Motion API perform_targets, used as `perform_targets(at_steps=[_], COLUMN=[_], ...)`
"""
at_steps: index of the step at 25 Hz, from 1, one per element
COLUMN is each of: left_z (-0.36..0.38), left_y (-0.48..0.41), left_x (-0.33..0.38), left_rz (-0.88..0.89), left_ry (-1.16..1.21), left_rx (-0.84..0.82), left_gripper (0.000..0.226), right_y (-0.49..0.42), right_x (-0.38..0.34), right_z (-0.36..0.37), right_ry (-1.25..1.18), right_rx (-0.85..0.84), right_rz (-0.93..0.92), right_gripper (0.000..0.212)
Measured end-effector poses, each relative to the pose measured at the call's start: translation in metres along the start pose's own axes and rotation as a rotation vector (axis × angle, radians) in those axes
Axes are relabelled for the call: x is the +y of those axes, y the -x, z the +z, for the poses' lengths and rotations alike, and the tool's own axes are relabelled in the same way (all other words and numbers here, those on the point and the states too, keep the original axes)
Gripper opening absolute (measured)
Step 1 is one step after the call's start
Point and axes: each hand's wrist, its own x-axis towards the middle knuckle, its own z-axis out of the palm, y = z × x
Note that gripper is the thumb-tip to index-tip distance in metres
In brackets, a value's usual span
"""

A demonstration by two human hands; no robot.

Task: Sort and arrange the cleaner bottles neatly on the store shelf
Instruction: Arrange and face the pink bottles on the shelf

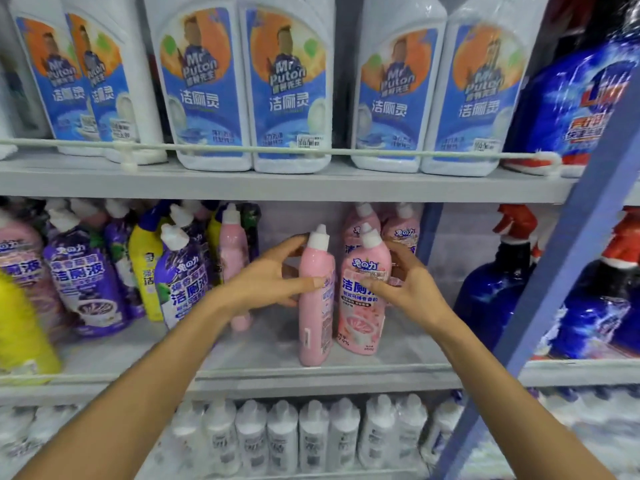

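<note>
**A:** What filled the frame?

**B:** The store shelf (277,183). Its top tier held big white bottles (289,88) behind a rail, labels outward.

**A:** And the middle tier?

**B:** Purple bottles (86,282) crowded the left. At centre, near the front edge, stood a side-on pink bottle (317,306), touching a label-forward pink bottle (363,299).

**A:** The hands?

**B:** The left hand (270,275) curled round the side-on one, thumb across it, probably to turn its label out. The right hand (408,282) clasped its neighbour, likely steadying it.
</note>
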Motion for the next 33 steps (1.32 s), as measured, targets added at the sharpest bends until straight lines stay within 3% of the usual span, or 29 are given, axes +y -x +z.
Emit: perform_targets(at_steps=[1, 3, 6, 10, 15, 17, 19, 21, 25, 29, 33], left_z=[-0.006, -0.005, 0.023, 0.048, 0.029, 0.031, 0.048, 0.069, 0.08, 0.07, 0.088], left_y=[-0.001, -0.005, -0.015, -0.027, -0.022, -0.023, -0.027, -0.037, -0.054, -0.045, -0.052], left_x=[0.003, 0.0, -0.011, -0.018, -0.033, -0.036, -0.034, -0.029, -0.022, -0.046, -0.053], left_rz=[-0.03, 0.008, 0.114, 0.129, 0.074, 0.076, 0.065, 0.028, -0.015, -0.058, -0.096], left_ry=[0.021, 0.021, 0.035, -0.175, -0.058, -0.103, -0.242, -0.409, -0.431, -0.167, -0.175], left_rx=[-0.097, -0.11, 0.1, 0.436, 0.153, 0.272, 0.499, 0.632, 0.577, 0.364, 0.389], left_gripper=[0.064, 0.058, 0.052, 0.076, 0.079, 0.079, 0.081, 0.086, 0.09, 0.075, 0.057], right_y=[-0.002, -0.006, -0.01, -0.009, 0.001, -0.001, -0.002, 0.004, 0.023, 0.026, 0.038], right_x=[0.003, 0.007, 0.01, 0.017, 0.032, 0.036, 0.039, 0.043, 0.065, 0.073, 0.082], right_z=[0.002, 0.001, -0.009, -0.011, -0.007, -0.018, -0.028, -0.026, -0.008, -0.03, -0.026], right_ry=[0.002, 0.009, -0.004, -0.039, 0.016, 0.027, 0.0, -0.058, -0.112, -0.026, -0.049], right_rx=[0.015, 0.009, -0.071, -0.091, -0.084, -0.119, -0.14, -0.064, 0.204, 0.18, 0.244], right_rz=[-0.003, -0.006, -0.005, 0.012, 0.034, 0.036, 0.037, 0.037, 0.06, 0.066, 0.091], right_gripper=[0.062, 0.06, 0.063, 0.068, 0.055, 0.051, 0.05, 0.052, 0.057, 0.053, 0.056])
